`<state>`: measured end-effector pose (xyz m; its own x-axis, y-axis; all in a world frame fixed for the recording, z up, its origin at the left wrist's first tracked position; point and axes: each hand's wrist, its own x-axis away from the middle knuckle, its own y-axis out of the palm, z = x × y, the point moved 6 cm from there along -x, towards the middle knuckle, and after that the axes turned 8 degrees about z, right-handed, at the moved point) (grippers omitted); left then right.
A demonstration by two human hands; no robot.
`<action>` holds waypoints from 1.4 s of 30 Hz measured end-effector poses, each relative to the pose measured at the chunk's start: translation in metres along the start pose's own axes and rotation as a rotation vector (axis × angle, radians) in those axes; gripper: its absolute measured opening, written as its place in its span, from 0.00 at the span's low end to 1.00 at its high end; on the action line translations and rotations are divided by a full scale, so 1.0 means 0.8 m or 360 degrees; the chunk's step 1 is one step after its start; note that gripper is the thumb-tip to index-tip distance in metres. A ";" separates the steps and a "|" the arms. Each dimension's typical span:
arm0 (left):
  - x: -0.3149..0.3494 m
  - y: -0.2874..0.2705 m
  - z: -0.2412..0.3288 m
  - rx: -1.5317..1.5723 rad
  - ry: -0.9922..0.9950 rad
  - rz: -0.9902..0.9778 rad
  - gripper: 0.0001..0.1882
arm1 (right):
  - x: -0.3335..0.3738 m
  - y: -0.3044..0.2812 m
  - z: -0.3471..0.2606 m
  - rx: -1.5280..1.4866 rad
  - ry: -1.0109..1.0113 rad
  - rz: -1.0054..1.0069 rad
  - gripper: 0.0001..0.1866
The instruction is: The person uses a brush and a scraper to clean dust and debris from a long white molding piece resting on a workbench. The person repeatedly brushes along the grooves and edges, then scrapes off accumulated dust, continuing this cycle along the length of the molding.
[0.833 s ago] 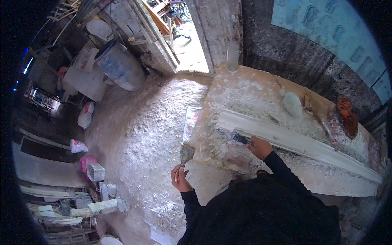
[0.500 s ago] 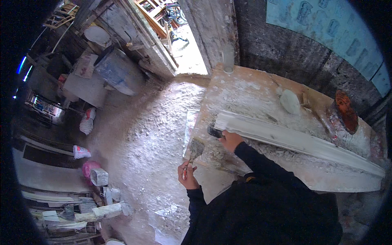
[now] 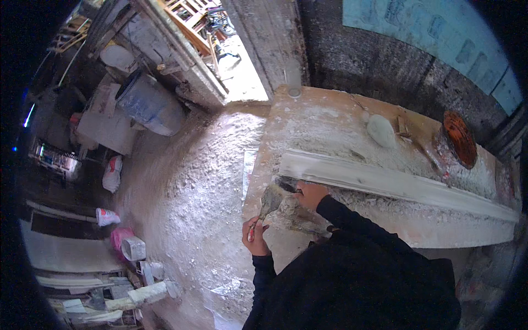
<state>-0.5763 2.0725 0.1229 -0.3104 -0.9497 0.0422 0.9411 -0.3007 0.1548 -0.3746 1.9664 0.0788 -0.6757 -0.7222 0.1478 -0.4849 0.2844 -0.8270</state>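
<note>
Seen from above, a plaster-dusted workbench [image 3: 330, 118] as the landmark. Far left of the workbench, on the powdery floor: a white sack [image 3: 112, 172], a pink bag [image 3: 117, 237] beside a small white bucket [image 3: 133, 248], and further back a large grey-blue barrel [image 3: 148, 104] lying tilted near a doorway. At the workbench's near left corner, the left hand [image 3: 255, 237], clenched around the red handle of a scraper [image 3: 269, 202], with the plaster-caked blade angled up toward the bench edge. Just right of that, the right hand [image 3: 309, 193], curled around a small dark tool [image 3: 287, 187] whose kind cannot be told, pressed at the left end of a long white plaster moulding [image 3: 396, 184]. Moulding lying lengthwise along the workbench, from near the left corner to the far right edge, with loose plaster crumbs on both sides. Behind the moulding, toward the wall side of the workbench, a pale rounded lump [image 3: 380, 130], and further right a round rust-orange bowl [image 3: 460, 138]. Dark sleeves entering from below the workbench.
</note>
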 end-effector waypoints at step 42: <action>0.168 0.293 -0.077 -0.0349 0.0256 -0.1636 0.08 | 0.367 -0.150 0.246 -0.0224 0.1190 0.0833 0.17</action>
<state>-0.3889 1.8688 0.1044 -0.9638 -0.2260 -0.1412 0.2455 -0.9592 -0.1402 -0.4055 1.5958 0.1146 -0.9868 0.1013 0.1260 -0.0464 0.5691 -0.8209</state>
